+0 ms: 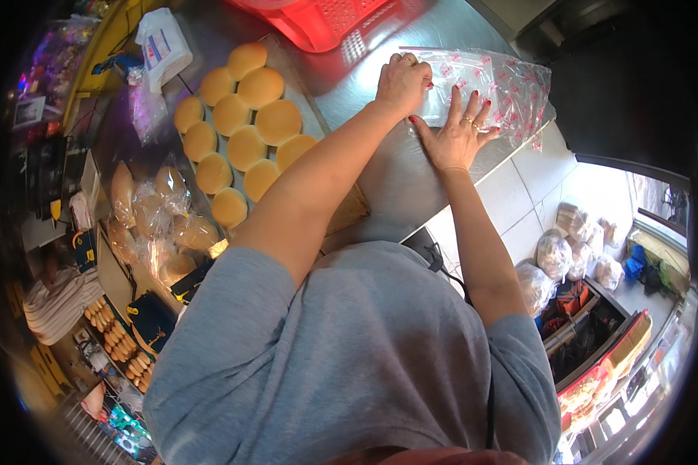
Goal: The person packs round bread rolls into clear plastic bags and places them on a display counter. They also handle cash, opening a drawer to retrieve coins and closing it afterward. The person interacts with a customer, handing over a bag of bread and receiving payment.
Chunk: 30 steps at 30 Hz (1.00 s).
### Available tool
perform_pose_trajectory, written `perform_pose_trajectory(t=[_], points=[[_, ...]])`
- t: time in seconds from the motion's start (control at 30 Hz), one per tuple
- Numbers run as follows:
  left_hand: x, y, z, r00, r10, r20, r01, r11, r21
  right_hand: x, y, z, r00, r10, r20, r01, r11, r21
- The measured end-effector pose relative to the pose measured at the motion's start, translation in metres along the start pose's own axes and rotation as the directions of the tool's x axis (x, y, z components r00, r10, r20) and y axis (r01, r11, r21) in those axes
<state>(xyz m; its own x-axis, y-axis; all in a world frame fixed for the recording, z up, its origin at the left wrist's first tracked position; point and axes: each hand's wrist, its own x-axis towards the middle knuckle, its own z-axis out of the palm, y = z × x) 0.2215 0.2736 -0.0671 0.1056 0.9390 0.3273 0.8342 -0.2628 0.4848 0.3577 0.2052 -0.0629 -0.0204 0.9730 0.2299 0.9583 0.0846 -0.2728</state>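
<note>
A clear plastic bag (512, 93) with a small red pattern lies flat on the metal table, stretching toward the far right. The fingers of my left hand (403, 85) are curled and pinched at the bag's left end, beside its open-looking edge. Just to the right, my right hand (456, 141) has its fingers spread, with the fingertips resting on the bag's near edge; nothing is held in it. Left of my arms, several round golden buns (247, 147) sit in rows on a tray (306, 116).
A red plastic basket (310, 23) stands at the table's far side. Bagged bread (151, 209) is heaped beyond the tray's left side. Several filled bags (554, 256) rest on the tiled floor to the right, beside an open crate (585, 329). A white packet (163, 48) lies at far left.
</note>
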Motion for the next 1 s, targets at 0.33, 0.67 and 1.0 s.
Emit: perform_pose_trajectory(t=[0.33, 0.67, 1.0], points=[[-0.045, 0.035, -0.018, 0.979, -0.008, 0.205, 0.039, 0.988, -0.148, -0.005, 0.006, 0.01, 0.997, 0.0, 0.083, 0.002, 1.0, -0.024], [-0.036, -0.026, -0.185, 0.737, -0.616, -0.276, 0.102, 0.505, -0.857, 0.003, -0.005, -0.003, 0.999, -0.015, 0.042, 0.014, 1.0, 0.028], [-0.131, -0.001, -0.231, 0.841, -0.513, 0.173, 0.358, 0.286, -0.889, 0.014, -0.128, -0.148, 0.877, -0.473, 0.087, 0.068, 0.3, 0.951]])
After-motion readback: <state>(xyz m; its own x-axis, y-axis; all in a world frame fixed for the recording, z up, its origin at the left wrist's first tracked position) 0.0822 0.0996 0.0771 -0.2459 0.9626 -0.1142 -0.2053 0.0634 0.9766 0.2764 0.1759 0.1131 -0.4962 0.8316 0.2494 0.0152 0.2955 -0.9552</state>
